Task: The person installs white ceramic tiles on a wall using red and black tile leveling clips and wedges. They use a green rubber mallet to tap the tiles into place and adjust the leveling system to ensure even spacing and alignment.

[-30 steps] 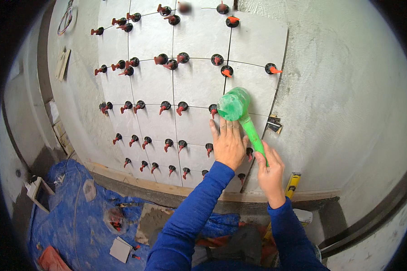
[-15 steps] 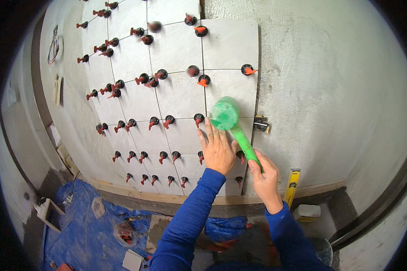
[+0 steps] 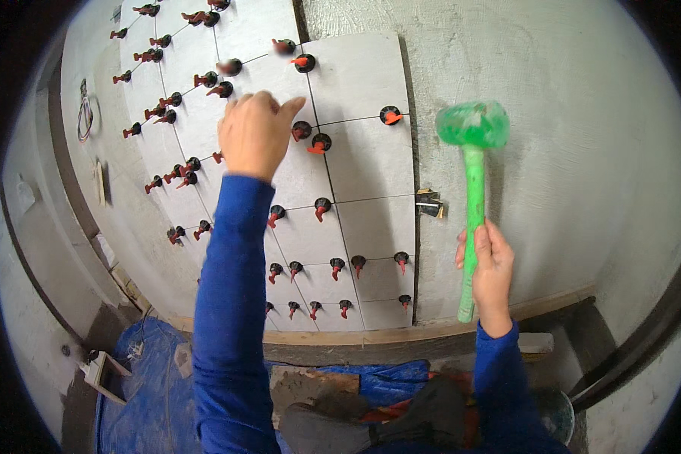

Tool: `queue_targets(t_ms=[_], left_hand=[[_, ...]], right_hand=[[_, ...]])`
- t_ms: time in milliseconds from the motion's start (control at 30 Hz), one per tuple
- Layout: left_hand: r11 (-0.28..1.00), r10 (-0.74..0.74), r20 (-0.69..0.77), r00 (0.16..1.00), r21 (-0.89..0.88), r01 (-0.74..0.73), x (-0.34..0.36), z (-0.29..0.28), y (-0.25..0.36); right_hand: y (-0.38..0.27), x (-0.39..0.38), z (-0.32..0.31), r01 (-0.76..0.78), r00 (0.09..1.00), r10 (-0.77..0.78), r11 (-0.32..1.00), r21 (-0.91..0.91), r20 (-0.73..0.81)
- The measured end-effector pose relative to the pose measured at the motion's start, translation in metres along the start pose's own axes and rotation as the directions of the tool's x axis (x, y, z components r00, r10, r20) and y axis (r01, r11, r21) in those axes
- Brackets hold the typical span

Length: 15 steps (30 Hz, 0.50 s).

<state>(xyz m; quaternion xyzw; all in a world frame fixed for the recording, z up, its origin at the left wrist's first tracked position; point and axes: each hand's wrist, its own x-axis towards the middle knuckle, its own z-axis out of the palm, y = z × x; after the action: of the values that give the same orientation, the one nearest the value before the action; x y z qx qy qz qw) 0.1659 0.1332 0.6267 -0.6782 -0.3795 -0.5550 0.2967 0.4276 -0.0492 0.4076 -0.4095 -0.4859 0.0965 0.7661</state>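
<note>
My right hand [image 3: 490, 265] grips the green handle of a rubber mallet [image 3: 473, 127], held upright in front of the bare wall, right of the tiles. Its green head is scuffed white. My left hand [image 3: 256, 136] is raised before the light grey wall tiles [image 3: 362, 163], back towards me. The thumb stands out to the right; the other fingers bend forward, tips partly hidden, and nothing shows in them. Black tile-levelling spacers with red handles [image 3: 322, 208] sit along the joints, several near this hand. Orange-handled ones [image 3: 320, 144] stand to its right.
An opening with wires [image 3: 430, 204] is in the wall beside the tile edge. A wooden batten [image 3: 340, 337] runs along the wall's foot. Blue sheeting [image 3: 155, 393] covers floor at left, with a small frame-like stand [image 3: 106, 374]. A bucket [image 3: 554, 416] stands lower right.
My left hand has lifted off the tile and moved up and left. My right hand has carried the mallet right, off the tiles, and turned it upright. The view has shifted slightly.
</note>
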Motion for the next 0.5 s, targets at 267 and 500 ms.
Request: queue_targets(t_ms=[267,500], left_hand=[[0.987,-0.135,0.373,0.918,0.13,0.092,0.046,0.028,0.013],[0.978,-0.203,0.392,0.897,0.115,0.171,0.048,0.029,0.01]], right_hand=[[-0.026,0.057,0.016,-0.044,0.999,0.037,0.98,0.193,0.038],[-0.037,0.078,0.034,-0.062,0.993,0.023,0.938,0.341,0.117]])
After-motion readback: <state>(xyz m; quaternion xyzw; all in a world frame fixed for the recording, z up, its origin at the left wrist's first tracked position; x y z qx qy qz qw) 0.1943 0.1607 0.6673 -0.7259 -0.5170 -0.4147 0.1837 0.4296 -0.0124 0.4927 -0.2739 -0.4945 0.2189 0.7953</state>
